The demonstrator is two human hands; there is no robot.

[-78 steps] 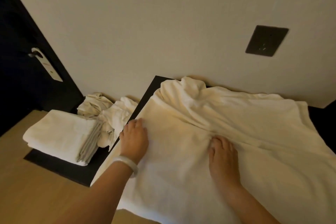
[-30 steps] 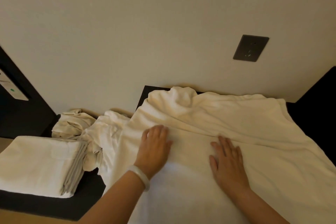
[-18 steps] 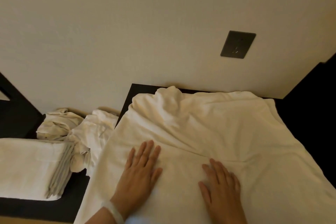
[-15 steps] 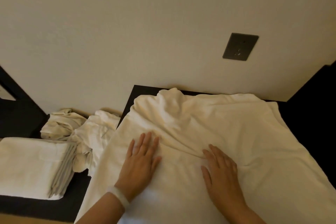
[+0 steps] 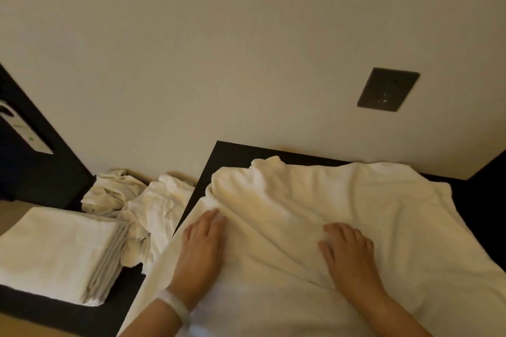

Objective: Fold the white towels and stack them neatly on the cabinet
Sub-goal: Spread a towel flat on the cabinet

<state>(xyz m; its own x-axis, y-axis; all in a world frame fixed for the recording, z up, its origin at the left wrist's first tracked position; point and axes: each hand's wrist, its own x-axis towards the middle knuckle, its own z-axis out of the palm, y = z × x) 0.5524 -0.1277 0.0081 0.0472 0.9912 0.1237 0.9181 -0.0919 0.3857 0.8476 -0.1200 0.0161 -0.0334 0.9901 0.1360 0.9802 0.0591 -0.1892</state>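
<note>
A large white towel (image 5: 342,208) lies spread and wrinkled over the dark cabinet top (image 5: 235,153). Both my hands press flat on it: my left hand (image 5: 202,243) near the towel's left edge, my right hand (image 5: 347,252) at its middle, fingers straight. To the left, on a lower dark surface, sits a stack of folded white towels (image 5: 54,252). Behind that stack lies a crumpled heap of unfolded towels (image 5: 137,200) against the wall.
The wall runs right behind the cabinet, with a dark socket plate (image 5: 387,89) above the towel. A dark door with a handle and hanger tag (image 5: 24,131) stands at the far left. A wooden surface (image 5: 16,325) shows at the lower left.
Both hands have slid over the towel, smoothing it away from me toward the wall. The camera has shifted, so the folded stack sits more in view at left.
</note>
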